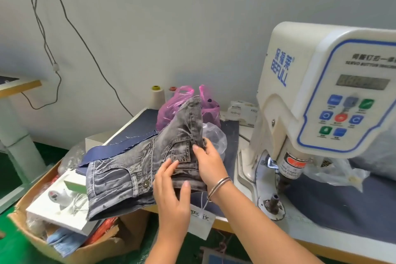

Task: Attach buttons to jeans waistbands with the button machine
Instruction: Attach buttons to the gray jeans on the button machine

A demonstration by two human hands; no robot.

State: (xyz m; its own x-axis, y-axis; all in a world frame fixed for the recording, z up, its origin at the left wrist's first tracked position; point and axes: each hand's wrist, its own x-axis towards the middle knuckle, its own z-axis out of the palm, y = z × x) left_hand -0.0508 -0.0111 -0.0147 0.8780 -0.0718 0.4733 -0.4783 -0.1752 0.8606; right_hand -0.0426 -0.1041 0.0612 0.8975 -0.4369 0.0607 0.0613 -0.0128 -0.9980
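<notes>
Both hands hold the jeans (141, 167) above the tabletop's (321, 221) left edge, at nine o'clock from the machine (310, 96). Left grip (171, 195) and right grip (211, 161) each clasp the denim; a button (146, 183) shows.

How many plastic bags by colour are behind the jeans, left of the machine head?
Pink plastic bag: 1
Clear plastic bag: 1
Total: 2
</notes>
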